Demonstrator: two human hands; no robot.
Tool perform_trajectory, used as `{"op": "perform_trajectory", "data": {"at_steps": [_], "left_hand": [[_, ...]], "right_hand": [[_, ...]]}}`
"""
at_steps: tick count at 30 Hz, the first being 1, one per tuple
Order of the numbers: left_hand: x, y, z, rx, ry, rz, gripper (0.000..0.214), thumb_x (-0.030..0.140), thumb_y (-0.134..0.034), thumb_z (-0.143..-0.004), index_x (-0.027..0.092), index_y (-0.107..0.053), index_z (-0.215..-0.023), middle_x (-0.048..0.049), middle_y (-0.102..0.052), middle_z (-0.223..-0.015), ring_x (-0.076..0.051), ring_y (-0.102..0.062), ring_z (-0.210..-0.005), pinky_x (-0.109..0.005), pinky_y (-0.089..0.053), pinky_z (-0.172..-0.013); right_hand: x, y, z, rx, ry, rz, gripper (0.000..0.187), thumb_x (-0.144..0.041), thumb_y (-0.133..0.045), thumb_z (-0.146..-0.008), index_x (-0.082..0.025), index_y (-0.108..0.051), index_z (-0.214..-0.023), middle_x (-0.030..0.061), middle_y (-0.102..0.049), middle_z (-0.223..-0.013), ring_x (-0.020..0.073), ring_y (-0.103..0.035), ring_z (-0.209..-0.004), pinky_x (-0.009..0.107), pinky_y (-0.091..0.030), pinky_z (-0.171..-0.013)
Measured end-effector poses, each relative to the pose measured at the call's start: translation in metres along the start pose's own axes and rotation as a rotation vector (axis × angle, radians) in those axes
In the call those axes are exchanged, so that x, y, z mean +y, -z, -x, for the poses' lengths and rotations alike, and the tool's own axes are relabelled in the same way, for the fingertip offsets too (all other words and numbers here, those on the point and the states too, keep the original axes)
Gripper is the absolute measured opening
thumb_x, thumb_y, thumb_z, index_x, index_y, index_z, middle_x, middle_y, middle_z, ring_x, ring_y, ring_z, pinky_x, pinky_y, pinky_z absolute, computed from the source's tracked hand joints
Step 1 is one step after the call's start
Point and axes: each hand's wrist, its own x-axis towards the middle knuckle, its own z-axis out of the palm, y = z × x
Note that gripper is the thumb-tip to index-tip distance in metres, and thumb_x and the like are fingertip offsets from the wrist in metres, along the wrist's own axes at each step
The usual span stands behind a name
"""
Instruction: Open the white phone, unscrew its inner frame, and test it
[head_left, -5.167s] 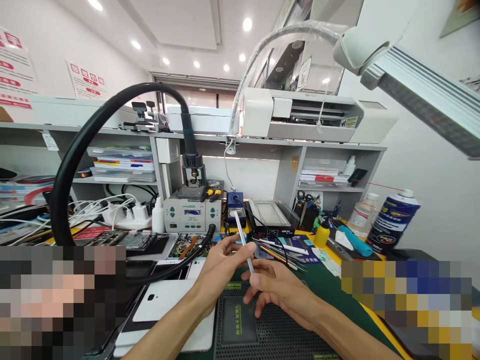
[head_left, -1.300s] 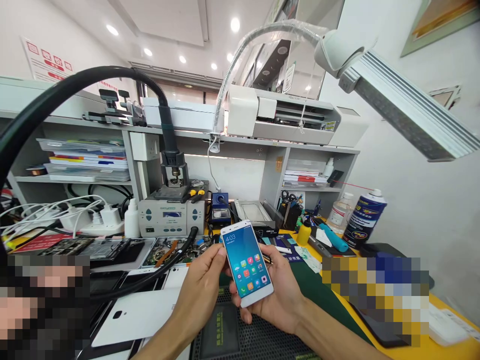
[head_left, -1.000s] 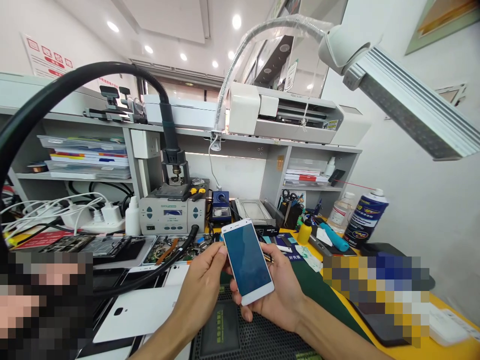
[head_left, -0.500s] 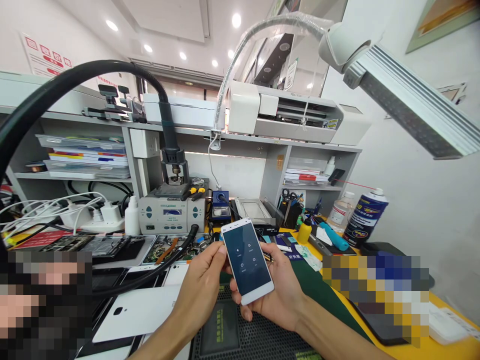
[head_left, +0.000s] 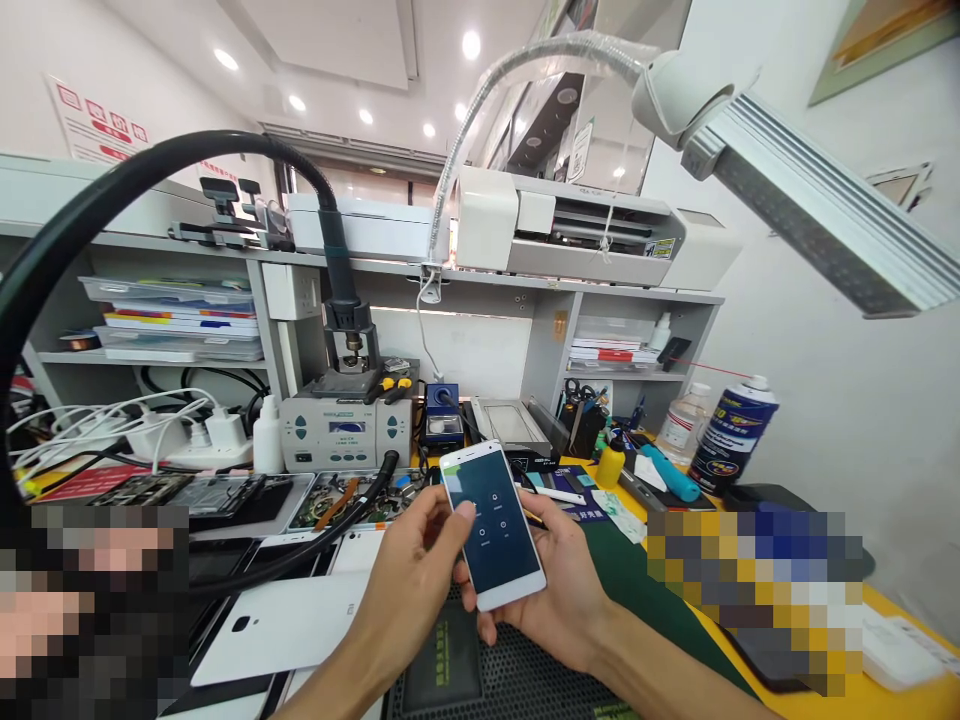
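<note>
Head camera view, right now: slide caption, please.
Right hand holding a white smartphone; left hand at its edge, thumb over the dark screen.

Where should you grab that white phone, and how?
Probably by the long edges of the phone, coming from underneath: it is flat and its screen faces the person, so this should leave the icons uncovered. The right hand cradles it similarly.

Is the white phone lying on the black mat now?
No, the phone is held in the right hand, raised above the black mat.
</note>
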Motion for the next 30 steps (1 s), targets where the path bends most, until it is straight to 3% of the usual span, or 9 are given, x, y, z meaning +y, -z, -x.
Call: {"op": "perform_trajectory", "data": {"at_steps": [3, 6, 12, 17, 22, 26, 30], "left_hand": [[-0.007, -0.003, 0.000, 0.053, -0.050, -0.134, 0.040, 0.054, -0.064, -0.088, 0.022, -0.056, -0.110, -0.0044, -0.070, -0.094, -0.020, -0.067, -0.074, -0.032, -0.053, -0.071], [-0.013, -0.007, 0.001, 0.117, -0.064, -0.223, 0.041, 0.051, -0.067, -0.086, 0.021, -0.056, -0.112, -0.0076, -0.072, -0.102, -0.024, -0.067, -0.095, -0.035, -0.052, -0.082], [-0.009, -0.011, 0.005, 0.149, -0.028, -0.190, 0.038, 0.046, -0.069, -0.084, 0.021, -0.056, -0.110, -0.0083, -0.074, -0.100, -0.026, -0.069, -0.092, -0.035, -0.053, -0.077], [-0.003, -0.010, 0.007, 0.079, -0.042, -0.110, 0.036, 0.039, -0.067, -0.084, 0.020, -0.054, -0.111, -0.0089, -0.072, -0.098, -0.026, -0.069, -0.092, -0.032, -0.057, -0.070], [-0.004, -0.009, 0.007, 0.024, -0.020, -0.065, 0.035, 0.041, -0.063, -0.087, 0.021, -0.051, -0.113, -0.0063, -0.069, -0.094, -0.021, -0.068, -0.072, -0.026, -0.053, -0.048], [-0.008, -0.009, 0.006, 0.083, -0.027, -0.137, 0.032, 0.047, -0.060, -0.091, 0.020, -0.054, -0.108, -0.0047, -0.068, -0.092, -0.011, -0.056, -0.050, -0.024, -0.049, -0.045], [-0.008, -0.010, 0.006, 0.132, -0.013, -0.175, 0.034, 0.051, -0.058, -0.092, 0.020, -0.057, -0.106, -0.0044, -0.068, -0.089, -0.008, -0.050, -0.042, -0.024, -0.045, -0.044]], "right_hand": [[0.003, -0.002, -0.001, 0.033, 0.056, 0.006, 0.054, -0.051, -0.038, -0.098, -0.008, -0.071, -0.099, 0.0138, -0.072, -0.078, 0.0250, -0.068, -0.061, 0.032, -0.053, -0.044], [0.006, -0.002, -0.001, 0.046, 0.072, 0.001, 0.051, -0.049, -0.039, -0.099, -0.010, -0.071, -0.105, 0.0121, -0.072, -0.079, 0.0242, -0.068, -0.059, 0.033, -0.053, -0.043], [0.006, -0.002, -0.001, 0.046, 0.062, -0.013, 0.047, -0.047, -0.043, -0.098, -0.011, -0.072, -0.107, 0.0110, -0.073, -0.078, 0.0241, -0.067, -0.059, 0.036, -0.056, -0.046], [0.003, -0.001, -0.001, 0.041, 0.037, -0.048, 0.049, -0.049, -0.045, -0.097, -0.009, -0.072, -0.107, 0.0118, -0.073, -0.078, 0.0254, -0.067, -0.059, 0.038, -0.056, -0.047], [0.002, -0.003, 0.000, 0.017, 0.032, -0.057, 0.049, -0.048, -0.045, -0.097, -0.009, -0.072, -0.107, 0.0120, -0.073, -0.078, 0.0256, -0.068, -0.060, 0.039, -0.057, -0.048], [0.004, -0.003, 0.002, 0.014, 0.034, -0.030, 0.051, -0.048, -0.041, -0.098, -0.009, -0.072, -0.108, 0.0130, -0.074, -0.083, 0.0254, -0.068, -0.061, 0.035, -0.055, -0.045], [0.005, -0.004, 0.002, 0.022, 0.034, -0.002, 0.053, -0.048, -0.039, -0.099, -0.007, -0.073, -0.103, 0.0145, -0.073, -0.081, 0.0258, -0.069, -0.062, 0.034, -0.053, -0.043]]}}
